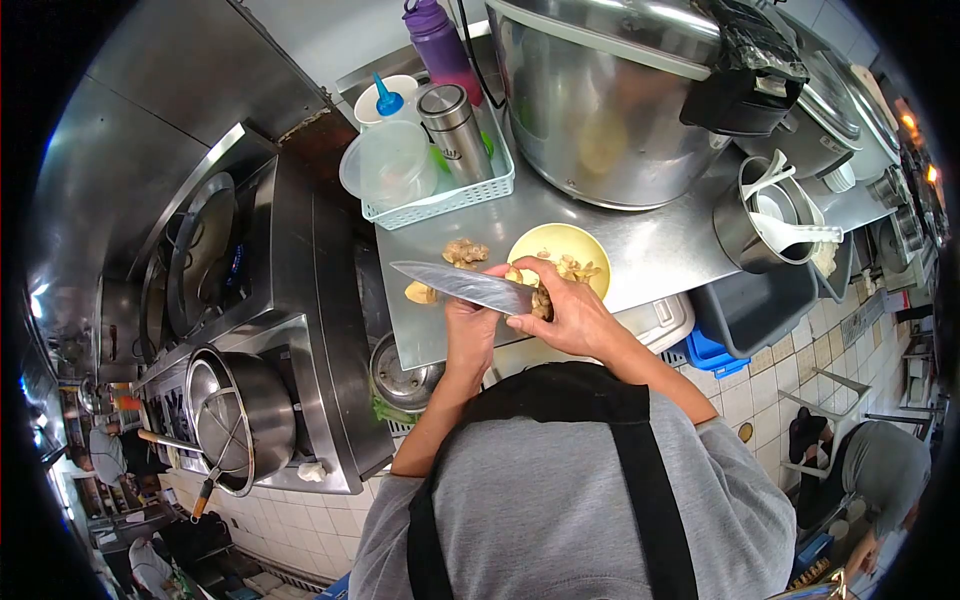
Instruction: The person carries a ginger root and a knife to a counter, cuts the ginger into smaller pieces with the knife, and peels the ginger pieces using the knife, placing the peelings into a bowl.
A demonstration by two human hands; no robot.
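Observation:
A wide knife lies across the space between my hands, its tip pointing left. My right hand is closed at the knife's right end, where the handle is hidden. Beside the blade, my left hand is closed around a piece of ginger, which is mostly hidden by the blade and fingers. Just beyond my hands, a yellow bowl holds small ginger bits. A knobbly ginger root and a cut ginger piece rest on the steel counter to the left.
A light-blue basket with a steel flask, containers and a purple bottle stands behind. Right of it is a large steel pot. A utensil pot stands at the right, a grey tub below. Stove at left; a person at far right.

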